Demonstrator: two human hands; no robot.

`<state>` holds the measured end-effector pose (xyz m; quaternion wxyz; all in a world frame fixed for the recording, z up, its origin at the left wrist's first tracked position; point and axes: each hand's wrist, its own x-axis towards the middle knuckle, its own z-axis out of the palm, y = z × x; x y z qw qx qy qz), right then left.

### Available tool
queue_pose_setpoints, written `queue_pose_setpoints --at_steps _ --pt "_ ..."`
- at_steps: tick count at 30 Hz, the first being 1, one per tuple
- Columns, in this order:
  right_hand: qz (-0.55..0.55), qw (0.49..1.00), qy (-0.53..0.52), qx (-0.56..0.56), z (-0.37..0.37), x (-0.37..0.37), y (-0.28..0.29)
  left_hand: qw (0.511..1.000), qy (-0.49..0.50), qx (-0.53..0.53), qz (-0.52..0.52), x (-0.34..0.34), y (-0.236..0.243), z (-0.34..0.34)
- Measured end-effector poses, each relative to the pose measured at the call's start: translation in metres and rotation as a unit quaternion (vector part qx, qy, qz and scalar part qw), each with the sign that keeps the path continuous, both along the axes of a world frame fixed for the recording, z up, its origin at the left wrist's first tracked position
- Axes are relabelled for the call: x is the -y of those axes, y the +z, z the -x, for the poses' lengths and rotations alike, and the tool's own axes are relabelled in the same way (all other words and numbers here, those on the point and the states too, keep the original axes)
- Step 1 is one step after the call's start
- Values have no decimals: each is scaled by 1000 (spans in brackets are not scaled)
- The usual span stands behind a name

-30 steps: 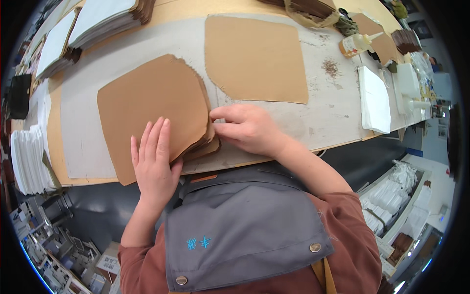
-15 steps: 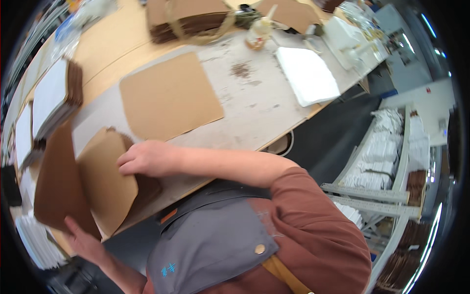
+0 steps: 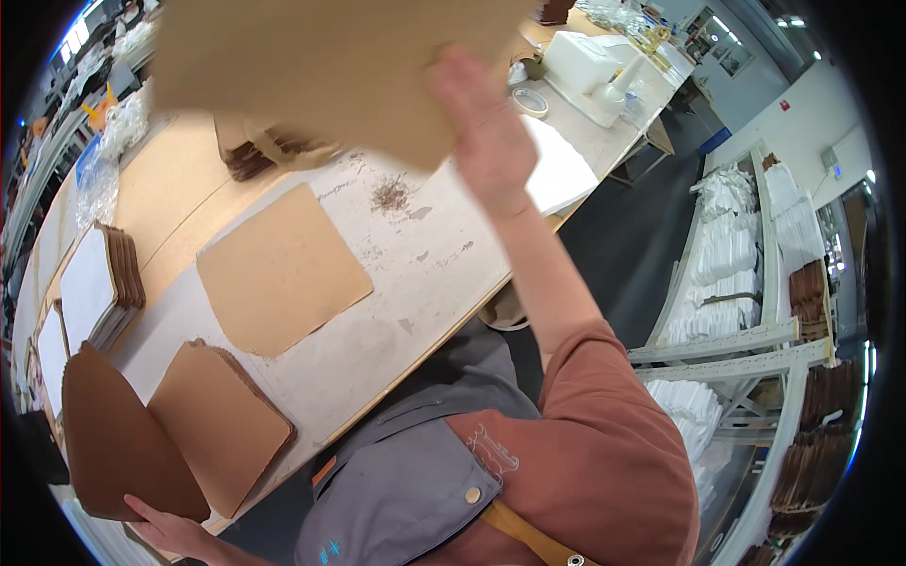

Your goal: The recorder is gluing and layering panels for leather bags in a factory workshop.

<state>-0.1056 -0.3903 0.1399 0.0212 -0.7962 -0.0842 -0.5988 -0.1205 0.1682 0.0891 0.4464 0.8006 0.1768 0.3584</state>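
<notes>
My right hand (image 3: 491, 132) grips the edge of a tan sheet (image 3: 321, 75), held up over the far part of the table and smeared by motion. Near the lower left, my left hand (image 3: 168, 530) has its thumb on the lower edge of a dark brown sheet (image 3: 127, 434); its fingers are hidden behind. That sheet stands tilted up beside a stack of brown sheets (image 3: 222, 420) at the table's near edge. Between the stack and the raised sheet, another tan sheet (image 3: 283, 269) lies flat on the table.
Left on the table (image 3: 420, 283) stands a stack of white-topped brown sheets (image 3: 99, 283). Behind the raised sheet is a tied brown bundle (image 3: 255, 156). White sheets (image 3: 562, 174), a tape roll (image 3: 530, 102) and a white bottle (image 3: 618, 90) sit far right. A loaded rack (image 3: 727, 344) stands right.
My right hand has lifted a tan sheet off the stack and swung it up and away over the table. My left hand keeps hold of the dark brown sheet.
</notes>
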Motion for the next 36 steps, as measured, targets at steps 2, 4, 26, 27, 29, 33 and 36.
queue_pose_setpoints --at_steps 2,4,26,27,29,33,36 --pt "-18 989 -128 71 13 57 10 1000 -5 -12 -9 12 3 -3" --pt "-56 979 -176 83 25 112 6 1000 -4 -24 -19 17 2 -6" --pt "-124 904 -374 -165 -2 376 -140 931 5 -159 -328 91 17 -8" --pt "-134 902 -368 -184 10 378 -149 923 16 -191 -334 93 17 -9" --pt "-144 899 -362 -203 24 376 -158 927 12 -206 -313 95 17 -10" --pt "-145 922 -322 -156 31 358 -140 928 7 -247 -280 108 24 -6" --pt "-136 920 -335 -152 26 350 -132 936 14 -260 -238 93 12 -11"
